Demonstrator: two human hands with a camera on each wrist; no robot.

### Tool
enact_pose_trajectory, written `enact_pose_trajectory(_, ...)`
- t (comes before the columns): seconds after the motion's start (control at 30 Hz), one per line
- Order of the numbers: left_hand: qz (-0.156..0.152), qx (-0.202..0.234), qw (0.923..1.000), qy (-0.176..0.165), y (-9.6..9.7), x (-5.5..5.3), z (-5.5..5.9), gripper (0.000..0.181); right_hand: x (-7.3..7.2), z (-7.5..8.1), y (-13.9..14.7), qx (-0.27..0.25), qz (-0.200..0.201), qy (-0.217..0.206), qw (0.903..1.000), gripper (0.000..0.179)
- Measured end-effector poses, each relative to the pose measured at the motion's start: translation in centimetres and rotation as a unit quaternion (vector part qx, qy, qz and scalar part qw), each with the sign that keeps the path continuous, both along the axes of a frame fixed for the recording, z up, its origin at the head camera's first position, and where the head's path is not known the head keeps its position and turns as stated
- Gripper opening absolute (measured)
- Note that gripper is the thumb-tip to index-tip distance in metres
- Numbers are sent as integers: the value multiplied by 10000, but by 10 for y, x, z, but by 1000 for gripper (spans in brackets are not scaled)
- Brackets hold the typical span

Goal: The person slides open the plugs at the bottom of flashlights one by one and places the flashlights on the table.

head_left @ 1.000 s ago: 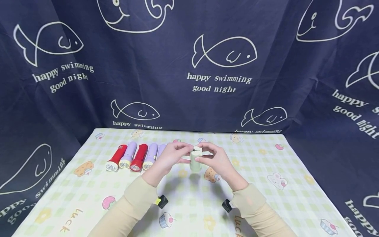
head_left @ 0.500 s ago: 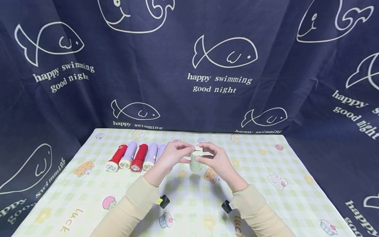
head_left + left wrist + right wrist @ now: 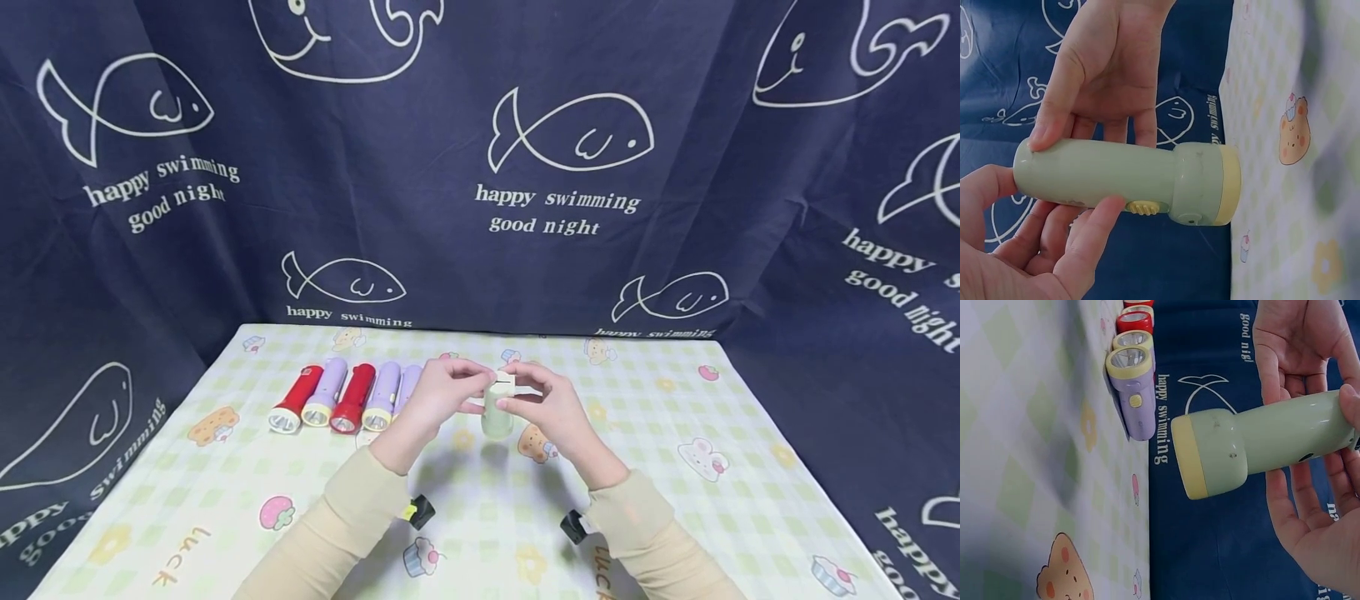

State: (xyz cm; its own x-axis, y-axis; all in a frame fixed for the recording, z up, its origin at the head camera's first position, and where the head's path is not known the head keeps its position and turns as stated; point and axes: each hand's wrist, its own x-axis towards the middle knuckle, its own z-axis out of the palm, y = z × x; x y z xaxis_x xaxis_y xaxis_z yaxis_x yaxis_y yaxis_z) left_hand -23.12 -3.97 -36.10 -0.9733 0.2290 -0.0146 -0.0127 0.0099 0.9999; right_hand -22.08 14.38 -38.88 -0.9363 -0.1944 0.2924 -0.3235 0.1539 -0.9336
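A pale green flashlight (image 3: 497,421) with a yellow rim hangs over the table, its lens end pointing down. My left hand (image 3: 438,396) holds it from the left, fingers bent about the body and near the tail. From the other side my right hand (image 3: 546,404) grips the upper body. At the tail, a whitish piece (image 3: 502,382) with a thin dark line shows between my fingertips; what it is cannot be made out. The left wrist view shows a ribbed yellow switch (image 3: 1144,207) on the flashlight, close to a left fingertip.
Left of my hands, several flashlights lie in a row, red (image 3: 352,400) and purple (image 3: 383,396), lenses facing me. A green checked cloth (image 3: 615,550) covers the table. Behind it hangs a dark blue curtain (image 3: 435,208) with fish drawings.
My left hand and forearm have shifted slightly to the right. A dark spot at the flashlight's tail, seen a second ago, is no longer visible beside the left fingertips.
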Motion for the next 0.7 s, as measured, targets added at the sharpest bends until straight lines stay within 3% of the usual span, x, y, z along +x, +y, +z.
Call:
enact_pose_trajectory(0.3,79,-83,9997,221,1,1,4,19,-3,2,-1,63,-187,-77,9998,41)
enact_pose_trajectory(0.7,21,-29,9999,117,2,1,5,16,-2,1,-1,22,-168,-9,9999,41)
